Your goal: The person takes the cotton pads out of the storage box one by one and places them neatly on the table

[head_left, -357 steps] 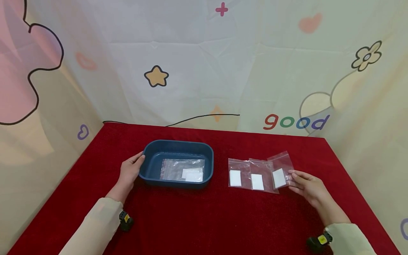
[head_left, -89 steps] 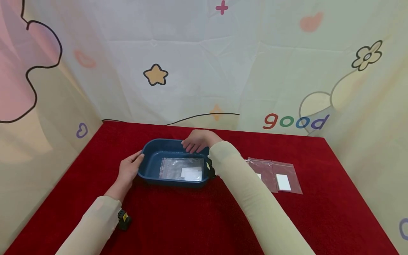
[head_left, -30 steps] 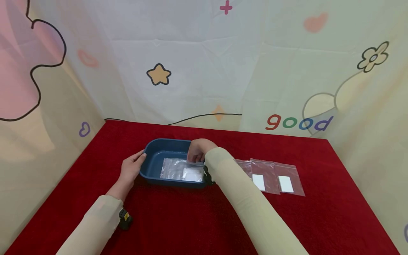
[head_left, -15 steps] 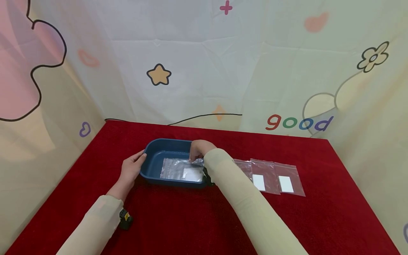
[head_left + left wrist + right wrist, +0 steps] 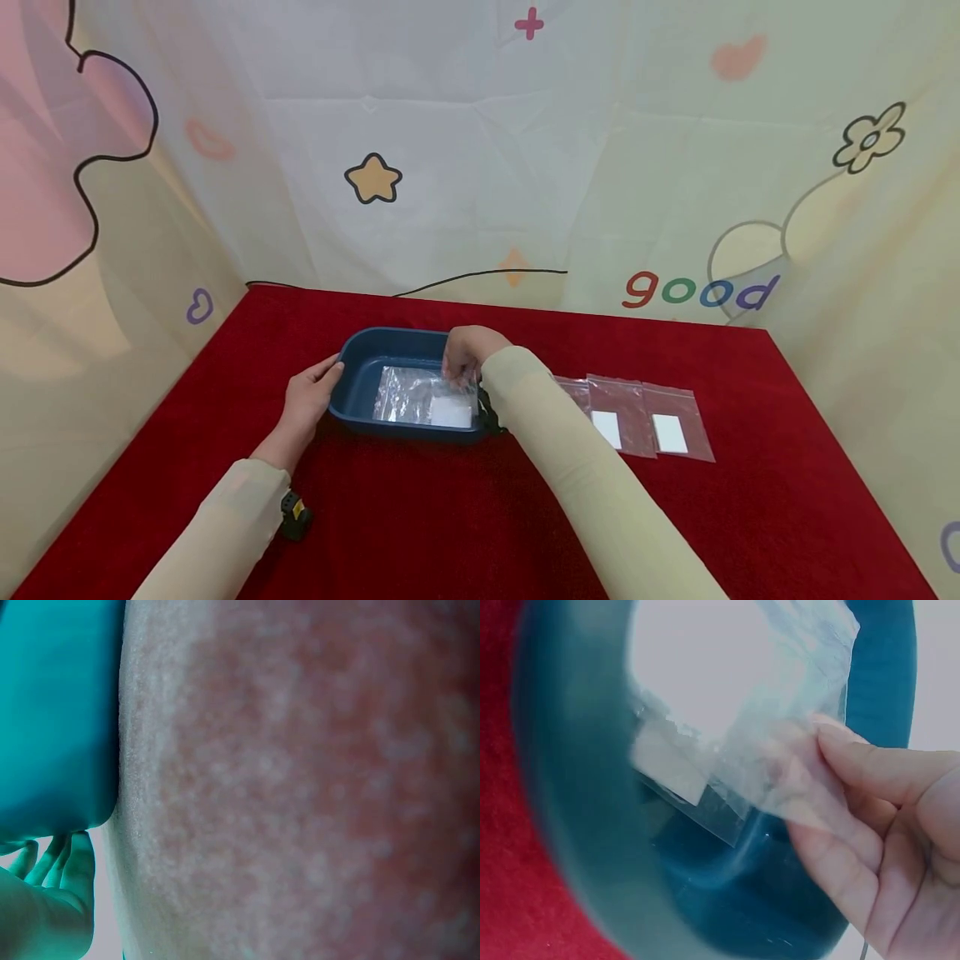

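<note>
The left hand [image 5: 309, 398] grips the blue tub [image 5: 358, 375] at its end rim, presumably to steady it, while the right hand's [image 5: 471, 354] thumb and fingertips pinch a clear zip bag [image 5: 802, 667] inside. The tub's far end wall stands close beside those fingers, so room opens leftward, toward the left fingers; more zip bags [image 5: 633, 396] lie rightward, well apart, on red cloth [image 5: 405, 517].

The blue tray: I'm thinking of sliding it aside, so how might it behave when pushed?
The tray looks broad and low, so tipping seems unlikely. Its smooth, evenly curved rim suggests stiff walls. The red cloth beneath may add drag.
</note>
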Action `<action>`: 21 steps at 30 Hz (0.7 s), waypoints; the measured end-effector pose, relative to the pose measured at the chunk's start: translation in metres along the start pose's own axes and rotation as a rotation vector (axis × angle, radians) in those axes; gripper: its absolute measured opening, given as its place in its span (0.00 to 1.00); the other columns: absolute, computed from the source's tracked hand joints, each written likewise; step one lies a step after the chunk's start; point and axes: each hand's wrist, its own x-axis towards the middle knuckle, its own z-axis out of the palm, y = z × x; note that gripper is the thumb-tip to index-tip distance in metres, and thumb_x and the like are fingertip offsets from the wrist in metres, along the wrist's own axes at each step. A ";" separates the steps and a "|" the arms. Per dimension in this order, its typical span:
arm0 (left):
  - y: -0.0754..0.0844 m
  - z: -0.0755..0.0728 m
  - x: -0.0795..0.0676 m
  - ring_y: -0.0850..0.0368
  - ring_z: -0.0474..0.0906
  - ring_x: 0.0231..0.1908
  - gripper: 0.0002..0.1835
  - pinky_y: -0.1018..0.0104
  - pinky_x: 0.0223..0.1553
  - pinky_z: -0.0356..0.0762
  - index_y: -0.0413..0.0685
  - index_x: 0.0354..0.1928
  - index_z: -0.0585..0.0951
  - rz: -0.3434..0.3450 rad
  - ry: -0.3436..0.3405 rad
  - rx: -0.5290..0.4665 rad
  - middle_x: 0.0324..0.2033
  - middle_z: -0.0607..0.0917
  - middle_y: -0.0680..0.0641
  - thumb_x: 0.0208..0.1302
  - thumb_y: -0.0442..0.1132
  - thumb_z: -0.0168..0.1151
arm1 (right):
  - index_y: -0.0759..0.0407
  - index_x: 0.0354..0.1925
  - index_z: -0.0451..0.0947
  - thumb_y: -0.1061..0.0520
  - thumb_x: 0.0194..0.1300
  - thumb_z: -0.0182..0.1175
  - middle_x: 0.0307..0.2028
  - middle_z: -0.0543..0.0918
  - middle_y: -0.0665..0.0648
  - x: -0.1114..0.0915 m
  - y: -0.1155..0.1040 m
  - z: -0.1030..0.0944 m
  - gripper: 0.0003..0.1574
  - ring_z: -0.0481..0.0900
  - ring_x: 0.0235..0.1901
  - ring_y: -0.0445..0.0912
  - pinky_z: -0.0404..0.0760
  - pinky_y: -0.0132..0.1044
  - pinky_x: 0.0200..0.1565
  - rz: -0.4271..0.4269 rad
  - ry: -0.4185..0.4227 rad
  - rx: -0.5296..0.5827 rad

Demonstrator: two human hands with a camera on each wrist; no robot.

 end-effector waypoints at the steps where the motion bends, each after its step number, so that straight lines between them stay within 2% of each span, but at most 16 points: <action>1: 0.000 0.000 0.000 0.40 0.64 0.75 0.27 0.46 0.73 0.68 0.41 0.76 0.65 0.000 0.001 0.001 0.77 0.65 0.37 0.81 0.44 0.48 | 0.57 0.29 0.84 0.61 0.68 0.66 0.25 0.84 0.52 -0.001 0.001 0.000 0.08 0.77 0.29 0.43 0.79 0.31 0.33 -0.013 0.009 0.003; 5: 0.000 -0.001 -0.001 0.39 0.63 0.75 0.28 0.46 0.74 0.67 0.42 0.77 0.65 -0.002 -0.003 0.003 0.77 0.65 0.36 0.81 0.44 0.48 | 0.59 0.37 0.86 0.62 0.70 0.63 0.27 0.85 0.52 -0.005 0.003 0.000 0.05 0.79 0.29 0.42 0.82 0.30 0.35 -0.054 0.032 0.028; 11: 0.000 -0.001 -0.001 0.39 0.62 0.76 0.28 0.46 0.74 0.67 0.42 0.77 0.64 0.003 -0.015 -0.001 0.77 0.64 0.37 0.82 0.44 0.48 | 0.61 0.48 0.88 0.63 0.71 0.62 0.28 0.86 0.52 -0.011 0.008 -0.003 0.11 0.83 0.30 0.41 0.87 0.34 0.45 -0.118 0.059 0.080; 21: 0.000 -0.002 0.000 0.40 0.61 0.76 0.28 0.46 0.75 0.65 0.43 0.77 0.64 -0.002 -0.023 0.000 0.78 0.64 0.38 0.82 0.45 0.48 | 0.63 0.53 0.85 0.62 0.75 0.58 0.27 0.85 0.52 -0.021 0.015 -0.013 0.14 0.85 0.27 0.40 0.84 0.29 0.36 -0.186 0.080 0.154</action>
